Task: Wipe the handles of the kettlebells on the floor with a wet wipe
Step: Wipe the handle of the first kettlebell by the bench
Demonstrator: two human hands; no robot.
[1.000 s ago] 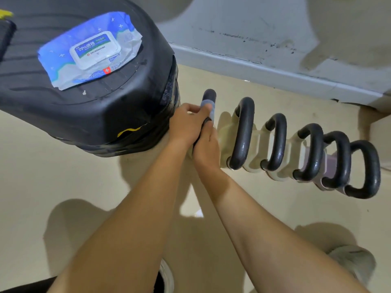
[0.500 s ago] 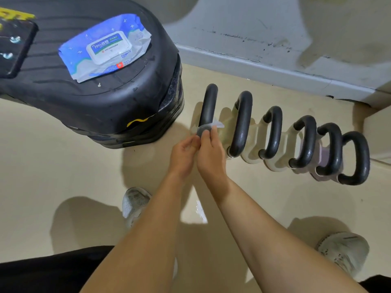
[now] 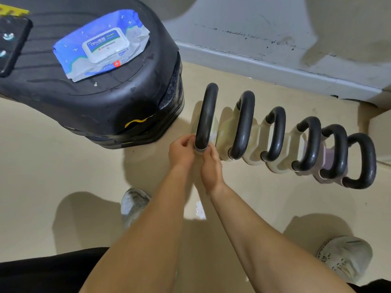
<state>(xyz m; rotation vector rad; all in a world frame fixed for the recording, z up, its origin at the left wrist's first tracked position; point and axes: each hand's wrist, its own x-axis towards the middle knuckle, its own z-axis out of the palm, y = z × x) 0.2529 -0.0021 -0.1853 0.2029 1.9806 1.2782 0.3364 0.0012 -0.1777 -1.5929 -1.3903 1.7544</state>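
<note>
Several kettlebells with black handles stand in a row on the beige floor, running from the leftmost handle (image 3: 206,115) to the last one at the right (image 3: 362,163). A thin wet wipe (image 3: 200,149) is wrapped around the near lower end of the leftmost handle. My left hand (image 3: 182,152) pinches the wipe from the left side. My right hand (image 3: 211,168) pinches it from the right and below. Most of the wipe is hidden between my fingers.
A black stepper platform (image 3: 95,106) stands left of the row with a blue pack of wet wipes (image 3: 103,45) and a dark phone (image 3: 10,45) on top. A grey wall skirting (image 3: 275,68) runs behind. My shoes (image 3: 133,204) (image 3: 344,256) are on the floor.
My hands slid the wipe from the top of the leftmost handle down to its near lower end. The view pulled back, so my shoes came into sight.
</note>
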